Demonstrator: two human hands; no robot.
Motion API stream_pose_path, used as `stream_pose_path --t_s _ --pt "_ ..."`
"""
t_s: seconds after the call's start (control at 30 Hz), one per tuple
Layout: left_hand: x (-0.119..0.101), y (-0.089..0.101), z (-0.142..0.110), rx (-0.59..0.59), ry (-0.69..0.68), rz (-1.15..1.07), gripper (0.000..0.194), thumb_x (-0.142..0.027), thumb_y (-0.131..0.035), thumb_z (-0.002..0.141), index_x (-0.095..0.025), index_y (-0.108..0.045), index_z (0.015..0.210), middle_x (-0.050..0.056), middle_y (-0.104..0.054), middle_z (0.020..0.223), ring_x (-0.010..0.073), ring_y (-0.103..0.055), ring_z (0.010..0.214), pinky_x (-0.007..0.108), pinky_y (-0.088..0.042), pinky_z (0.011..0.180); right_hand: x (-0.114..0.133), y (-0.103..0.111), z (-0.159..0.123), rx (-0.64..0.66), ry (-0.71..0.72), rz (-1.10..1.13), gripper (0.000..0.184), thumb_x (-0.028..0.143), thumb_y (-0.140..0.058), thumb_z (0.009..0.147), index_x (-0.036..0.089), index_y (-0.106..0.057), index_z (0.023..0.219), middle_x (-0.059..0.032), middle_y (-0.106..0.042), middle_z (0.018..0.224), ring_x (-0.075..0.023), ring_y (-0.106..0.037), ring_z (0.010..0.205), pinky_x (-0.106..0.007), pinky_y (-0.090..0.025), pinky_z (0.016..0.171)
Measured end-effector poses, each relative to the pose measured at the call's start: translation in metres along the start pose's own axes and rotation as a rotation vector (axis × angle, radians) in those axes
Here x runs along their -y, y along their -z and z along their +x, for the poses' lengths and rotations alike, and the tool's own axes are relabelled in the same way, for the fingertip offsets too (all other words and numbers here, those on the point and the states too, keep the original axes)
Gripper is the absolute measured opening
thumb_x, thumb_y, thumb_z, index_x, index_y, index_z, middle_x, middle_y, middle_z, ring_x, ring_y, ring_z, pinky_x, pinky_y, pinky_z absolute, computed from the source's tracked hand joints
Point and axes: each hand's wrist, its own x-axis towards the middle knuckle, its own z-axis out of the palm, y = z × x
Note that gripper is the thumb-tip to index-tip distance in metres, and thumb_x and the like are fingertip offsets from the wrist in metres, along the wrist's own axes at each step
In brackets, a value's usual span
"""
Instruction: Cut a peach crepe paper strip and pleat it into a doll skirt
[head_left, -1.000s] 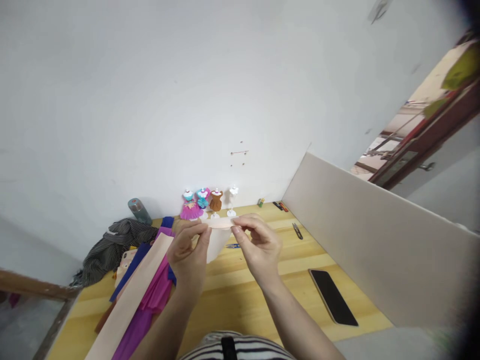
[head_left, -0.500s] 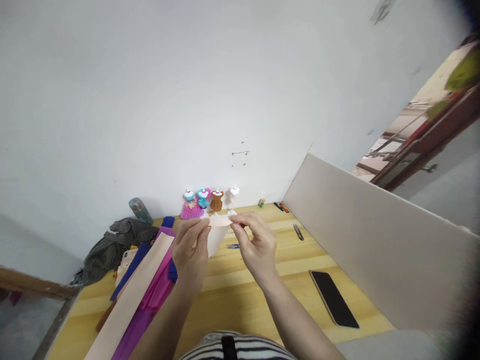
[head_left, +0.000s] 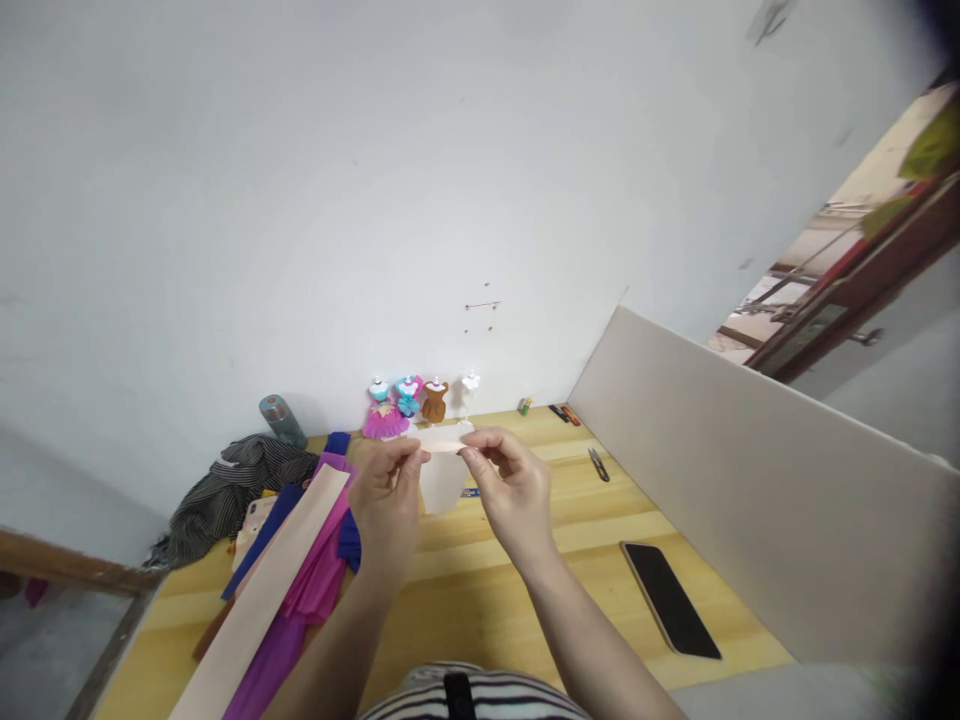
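My left hand (head_left: 388,495) and my right hand (head_left: 515,492) pinch the two ends of a pale peach piece of thin sheet (head_left: 442,446), held level above the table. Whether it is paper or cloth I cannot tell. A whitish flap (head_left: 444,485) hangs below it between my hands. Behind the flap, partly hidden, is a small blue tool (head_left: 471,492). Just beyond my hands stand small dress forms, one in a pink skirt (head_left: 385,420), one in turquoise (head_left: 407,397), one in brown (head_left: 434,402) and a bare white one (head_left: 470,388).
Left of my arm lie long peach (head_left: 259,600), magenta (head_left: 315,585) and blue strips. A striped cloth (head_left: 240,485) and a flask (head_left: 283,421) are behind them. On the right are a phone (head_left: 670,600), thread snips (head_left: 598,464) and a white upright board (head_left: 735,470).
My left hand has shifted slightly right along the peach piece. The whitish flap now hangs straighter and shows more fully between my hands.
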Motion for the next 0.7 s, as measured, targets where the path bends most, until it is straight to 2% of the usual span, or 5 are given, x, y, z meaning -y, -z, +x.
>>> stream_pose_path --t_s 0.1,0.33,0.7 --pt "-0.005 -0.001 -0.001 0.011 0.108 -0.096 0.01 -0.026 -0.07 0.071 -0.017 -0.069 0.075 0.002 -0.072 0.069 0.0153 -0.069 0.064 0.024 -0.056 0.063 0.0 0.001 -0.001 -0.011 -0.002 0.015 0.003 0.021 -0.061 0.083 0.019 -0.063 0.082 -0.0032 -0.064 0.077 -0.0152 -0.06 0.071 -0.029 -0.049 0.066" --pt "-0.008 0.003 -0.004 -0.011 0.056 -0.079 0.008 -0.025 -0.072 0.069 -0.017 -0.072 0.073 0.004 -0.074 0.082 0.0162 -0.069 0.075 0.025 -0.057 0.072 0.008 0.003 -0.002 -0.026 0.057 0.035 0.004 0.018 -0.061 0.081 0.019 -0.064 0.078 -0.0045 -0.064 0.081 -0.0166 -0.059 0.074 -0.03 -0.048 0.067" --pt "-0.015 0.005 -0.006 0.006 -0.032 -0.039 0.005 -0.021 -0.07 0.072 -0.018 -0.073 0.075 0.003 -0.074 0.08 0.0153 -0.069 0.068 0.026 -0.058 0.069 0.008 0.003 -0.005 -0.073 0.065 0.071 0.005 0.015 -0.061 0.08 0.019 -0.062 0.077 -0.0037 -0.06 0.077 -0.0169 -0.058 0.076 -0.03 -0.048 0.066"
